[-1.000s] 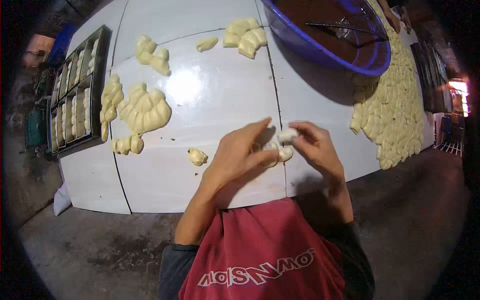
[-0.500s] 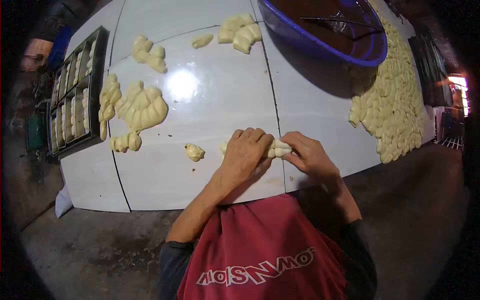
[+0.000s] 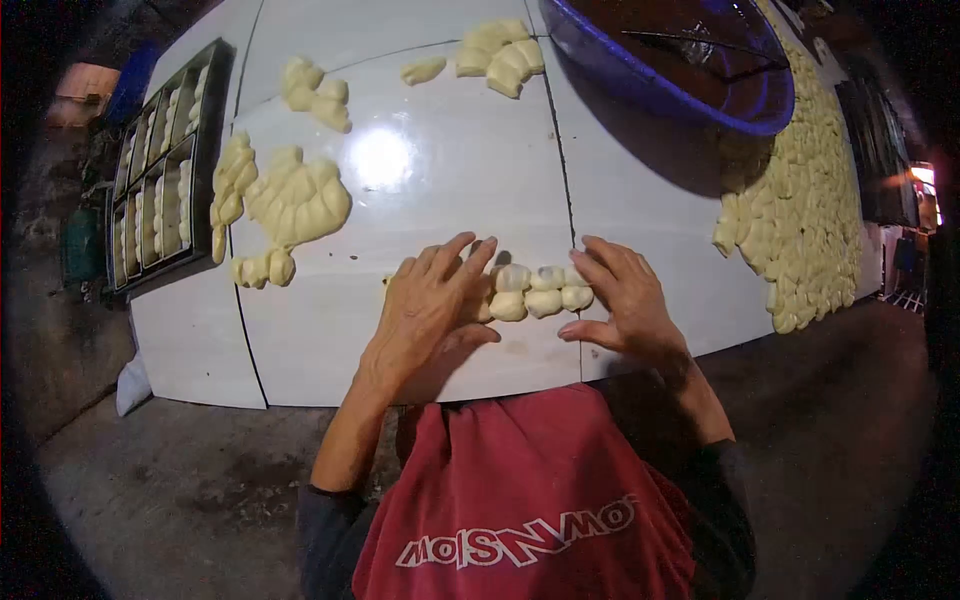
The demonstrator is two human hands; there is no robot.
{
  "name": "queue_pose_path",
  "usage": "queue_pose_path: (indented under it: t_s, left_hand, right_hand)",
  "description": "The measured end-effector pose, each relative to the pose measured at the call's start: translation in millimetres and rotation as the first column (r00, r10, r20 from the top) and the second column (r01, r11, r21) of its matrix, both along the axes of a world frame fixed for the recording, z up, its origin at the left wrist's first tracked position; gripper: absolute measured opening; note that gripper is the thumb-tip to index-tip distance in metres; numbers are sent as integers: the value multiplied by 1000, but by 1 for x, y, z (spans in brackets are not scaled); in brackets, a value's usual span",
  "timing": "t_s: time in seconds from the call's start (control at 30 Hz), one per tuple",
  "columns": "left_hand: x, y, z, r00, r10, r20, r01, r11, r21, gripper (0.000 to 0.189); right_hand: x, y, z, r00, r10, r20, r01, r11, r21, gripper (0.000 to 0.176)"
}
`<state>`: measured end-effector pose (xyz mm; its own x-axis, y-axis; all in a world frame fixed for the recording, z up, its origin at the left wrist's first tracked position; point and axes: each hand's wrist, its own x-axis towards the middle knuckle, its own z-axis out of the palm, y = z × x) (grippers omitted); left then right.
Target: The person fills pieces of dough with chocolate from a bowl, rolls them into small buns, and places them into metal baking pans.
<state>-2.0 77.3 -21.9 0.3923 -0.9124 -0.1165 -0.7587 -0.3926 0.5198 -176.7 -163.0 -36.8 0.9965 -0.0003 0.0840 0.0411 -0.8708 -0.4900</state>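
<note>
A short braid of pale dough (image 3: 537,292) lies on the white table (image 3: 420,200) between my hands. My left hand (image 3: 430,305) lies flat with spread fingers and presses on the braid's left end, hiding that part. Against the right end rests my right hand (image 3: 622,295), its fingers straight and its thumb spread below. Neither hand closes around the dough.
Clumps of shaped dough (image 3: 295,200) lie at the left and far side of the table (image 3: 498,55). A wide spread of dough pieces (image 3: 800,210) covers the right. A big blue tub (image 3: 670,60) stands at the back. A dark tray of filled moulds (image 3: 160,170) sits at the left edge.
The dough was held up and twisted between both hands; it now lies on the table as a braid, with both hands flattened against its ends. The small lump left of my hands is now hidden.
</note>
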Motion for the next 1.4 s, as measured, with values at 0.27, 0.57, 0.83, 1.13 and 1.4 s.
queue_pose_path:
  t_s: [0.27, 0.57, 0.83, 1.13, 1.4]
  left_hand:
    - [-3, -5, -13, 968, 13, -249, -48, 990, -132, 62]
    - [-5, -6, -9, 981, -24, -191, 3, 994, -107, 67]
    - [-2, -21, -24, 975, -65, -213, 41, 992, -117, 43]
    - [22, 5, -10, 926, -53, -373, 7, 992, -125, 34]
    - [98, 136, 26, 917, 224, -331, -288, 944, -158, 37]
  right_hand:
    - [28, 18, -53, 975, 180, 127, -160, 976, -149, 67]
    - [27, 13, -29, 966, 216, 138, -213, 976, -35, 79]
    - [40, 22, -35, 979, 153, 131, -148, 988, -46, 49]
    - [68, 60, 21, 930, -30, -367, 236, 814, 531, 31]
    - [207, 144, 47, 919, 309, -243, -186, 886, 424, 39]
